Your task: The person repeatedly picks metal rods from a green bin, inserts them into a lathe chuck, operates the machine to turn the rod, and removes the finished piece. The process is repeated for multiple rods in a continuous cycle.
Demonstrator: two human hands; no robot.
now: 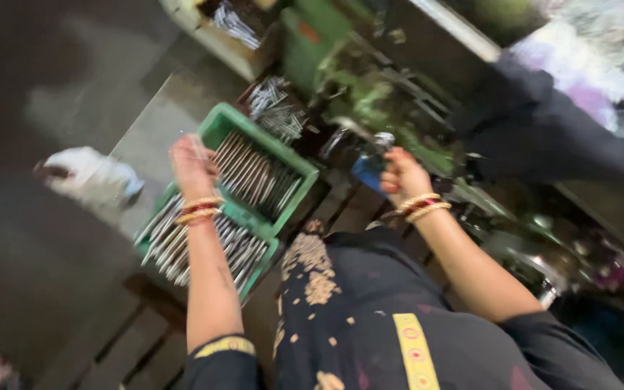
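Observation:
My left hand (191,165) is raised over two green crates and grips a thin metal rod (198,146) that pokes up from the fingers. The upper green crate (305,170) holds several long metal rods; the lower green crate (265,258) beneath my forearm is also full of rods. My right hand (401,173) is closed around a handle or lever on the green machine (370,101), next to a blue part (367,170). The picture is blurred, so the exact grip on the handle is unclear. Both wrists carry gold and red bangles.
A pile of loose rods (276,108) lies behind the crates, and a pale box with more metal pieces (229,25) stands further back. A white bag or cloth (92,173) lies on the dark floor at left. A wooden pallet (139,325) sits under the crates.

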